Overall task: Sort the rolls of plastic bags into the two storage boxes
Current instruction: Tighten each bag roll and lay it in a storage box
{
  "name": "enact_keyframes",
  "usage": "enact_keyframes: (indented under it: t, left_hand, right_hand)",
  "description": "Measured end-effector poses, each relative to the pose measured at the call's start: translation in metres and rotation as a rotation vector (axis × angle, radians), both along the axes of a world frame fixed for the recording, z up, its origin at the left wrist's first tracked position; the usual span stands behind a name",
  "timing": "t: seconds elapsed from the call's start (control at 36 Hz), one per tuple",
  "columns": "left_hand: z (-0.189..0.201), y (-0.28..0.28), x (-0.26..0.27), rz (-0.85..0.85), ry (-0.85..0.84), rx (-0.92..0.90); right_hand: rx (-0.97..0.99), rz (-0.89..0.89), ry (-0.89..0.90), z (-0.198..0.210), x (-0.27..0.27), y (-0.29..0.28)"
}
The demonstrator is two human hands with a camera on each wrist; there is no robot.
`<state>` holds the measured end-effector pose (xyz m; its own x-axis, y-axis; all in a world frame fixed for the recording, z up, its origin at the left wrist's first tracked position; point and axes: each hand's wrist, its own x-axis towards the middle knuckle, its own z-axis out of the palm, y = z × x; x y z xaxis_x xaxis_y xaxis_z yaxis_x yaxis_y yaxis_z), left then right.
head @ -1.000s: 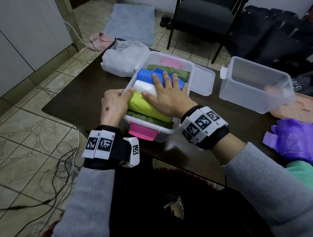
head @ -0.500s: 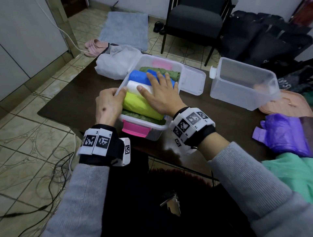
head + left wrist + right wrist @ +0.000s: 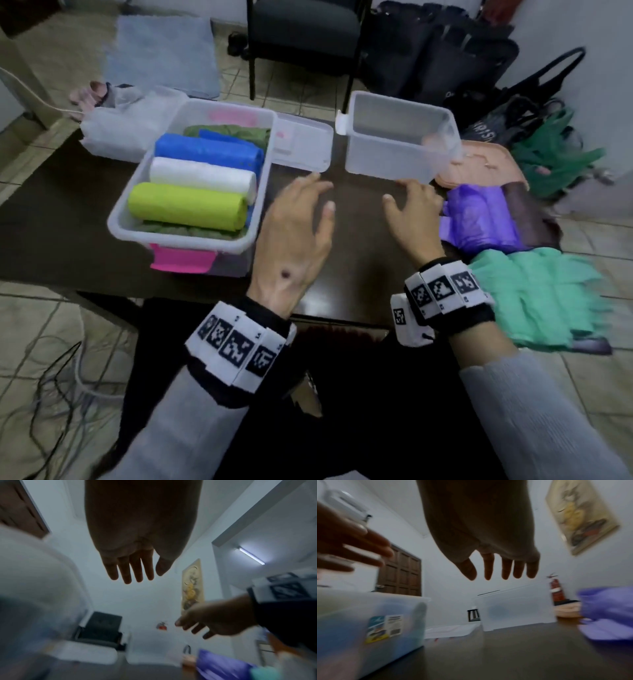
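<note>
Both hands are empty with loose fingers, the left hand (image 3: 294, 236) beside the full box (image 3: 191, 236) and the right hand (image 3: 412, 219) near the purple roll (image 3: 479, 219), which I think should be grasped around its middle and laid flat in the empty box (image 3: 387, 164).

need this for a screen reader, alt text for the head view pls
Both open hands, left hand and right hand, hover over a dark table between a full box of bag rolls and an empty box; purple bags lie right.
</note>
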<state>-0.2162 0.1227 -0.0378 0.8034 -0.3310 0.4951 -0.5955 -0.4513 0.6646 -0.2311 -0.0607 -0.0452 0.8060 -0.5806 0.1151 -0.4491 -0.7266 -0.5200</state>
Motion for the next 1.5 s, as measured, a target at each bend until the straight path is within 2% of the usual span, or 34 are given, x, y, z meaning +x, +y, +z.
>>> enact_keyframes:
  t: [0.11, 0.25, 0.42, 0.53, 0.61, 0.83, 1.03, 1.19, 1.31, 1.36, 1.42, 1.5]
  left_hand:
    - [-0.037, -0.037, -0.015, -0.148, 0.240, 0.241]
    - [-0.072, -0.059, -0.014, -0.144, 0.394, 0.537]
    - [-0.096, -0.058, -0.008, -0.065, 0.374, 0.696]
    - [-0.107, -0.051, -0.012, -0.033, 0.263, 0.683]
    - [-0.111, -0.049, -0.011, -0.039, 0.244, 0.658]
    - [-0.114, -0.049, -0.011, -0.037, 0.227, 0.654]
    - [-0.114, -0.050, -0.010, -0.045, 0.253, 0.608]
    - [-0.113, -0.040, -0.006, -0.060, 0.363, 0.239]
    - [-0.109, -0.037, -0.005, -0.058, 0.412, 0.113]
    - [-0.107, -0.036, -0.003, -0.054, 0.430, 0.079]
    - [-0.108, -0.035, 0.000, -0.052, 0.404, 0.080]
    - [-0.105, -0.032, 0.005, -0.080, 0.352, 0.109]
  right_hand:
    - [-0.013, -0.306, 0.117, -0.004, -0.038, -0.029]
    - [-0.036, -0.511, 0.231, -0.018, -0.074, -0.052]
    - [0.065, -0.591, 0.416, -0.035, -0.094, -0.075]
    - [0.041, -0.594, 0.417, -0.041, -0.095, -0.077]
    - [0.019, -0.589, 0.439, -0.042, -0.094, -0.077]
    - [-0.062, -0.410, 0.431, -0.050, -0.083, -0.042]
    - [-0.176, -0.019, 0.445, -0.055, -0.055, 0.000]
    - [-0.185, 0.303, 0.415, -0.052, -0.021, 0.014]
    - [-0.125, 0.438, 0.413, -0.047, -0.005, 0.016]
    - [0.010, 0.496, 0.346, -0.041, -0.002, 0.011]
    - [0.153, 0.498, 0.192, -0.033, -0.004, 0.002]
    - [0.125, 0.378, -0.016, -0.027, -0.009, -0.018]
